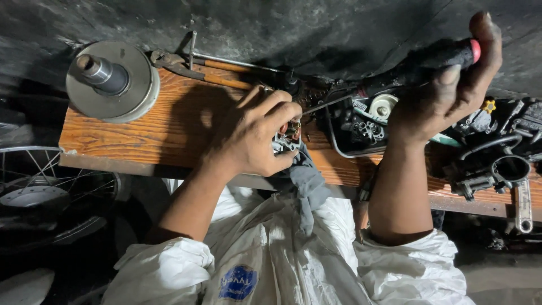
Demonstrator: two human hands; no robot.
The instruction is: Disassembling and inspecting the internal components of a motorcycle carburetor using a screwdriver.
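My left hand [257, 135] is closed around a small metal engine part [288, 138] held over a grey rag [307, 181] at the front of a wooden bench [141, 135]. My right hand [451, 85] grips the black handle of a long screwdriver [418, 66] with a red end cap. Its thin shaft slants down and left, and the tip meets the metal part in my left hand. White sleeves cover both upper arms.
A round metal clutch drum [113, 79] stands at the bench's left end, with pliers [175, 63] and a rod behind it. A black tray of small parts [364, 127] sits mid-bench. Engine pieces and a spanner [522, 203] crowd the right. A spoked wheel [51, 186] lies lower left.
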